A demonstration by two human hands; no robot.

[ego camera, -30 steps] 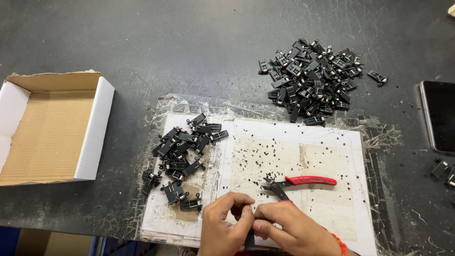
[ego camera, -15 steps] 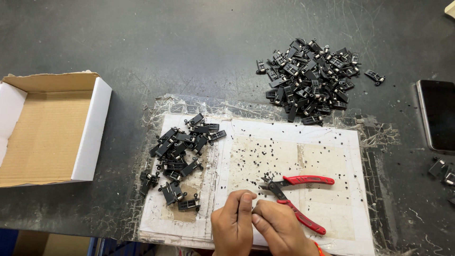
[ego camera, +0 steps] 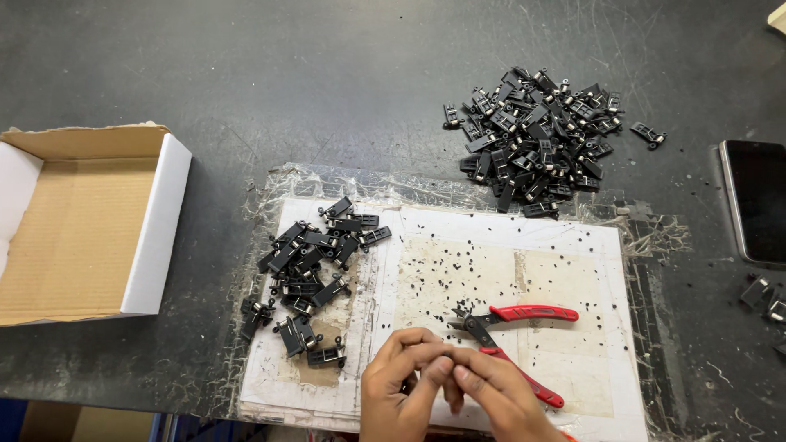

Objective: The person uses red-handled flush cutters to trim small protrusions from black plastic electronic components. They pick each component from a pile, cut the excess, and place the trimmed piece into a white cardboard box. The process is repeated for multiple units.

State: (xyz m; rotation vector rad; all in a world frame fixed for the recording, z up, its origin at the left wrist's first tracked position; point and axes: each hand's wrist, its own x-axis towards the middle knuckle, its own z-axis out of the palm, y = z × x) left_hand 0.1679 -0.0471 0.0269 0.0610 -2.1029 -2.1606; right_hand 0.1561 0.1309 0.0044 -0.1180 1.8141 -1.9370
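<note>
A pair of red-handled cutting pliers (ego camera: pixel 514 338) lies on a stained white paper mat (ego camera: pixel 573 270), just above and slightly to the right of two bare hands at the bottom edge of the view. The pliers' long axis is not single: the upper handle runs nearly level to the right, the lower handle slants down and right toward the bottom edge, and the dark metal jaws point left. The right hand (ego camera: pixel 499 401) is the nearer one; the lower handle passes just beside or under its knuckles, though contact cannot be confirmed. The left hand (ego camera: pixel 399 391) sits to its left, further from the tool. Both hands are curled with their fingertips pressed together at the middle, as if pinching something very small between them; whatever is held is hidden by the fingers, so it cannot be told what it is. Neither hand grips the pliers. To the left of the hands, on the same mat, a loose cluster of small black plastic clips (ego camera: pixel 311 274) is spread out, close to the left hand. A much bigger heap of the same black parts (ego camera: pixel 540 139) sits well apart on the dark tabletop (ego camera: pixel 246 74) beyond the mat's far right corner. Tiny black offcuts speckle the paper. An open cardboard box (ego camera: pixel 90 221) stands at far left, and a dark phone (ego camera: pixel 757 200) lies at far right.
</note>
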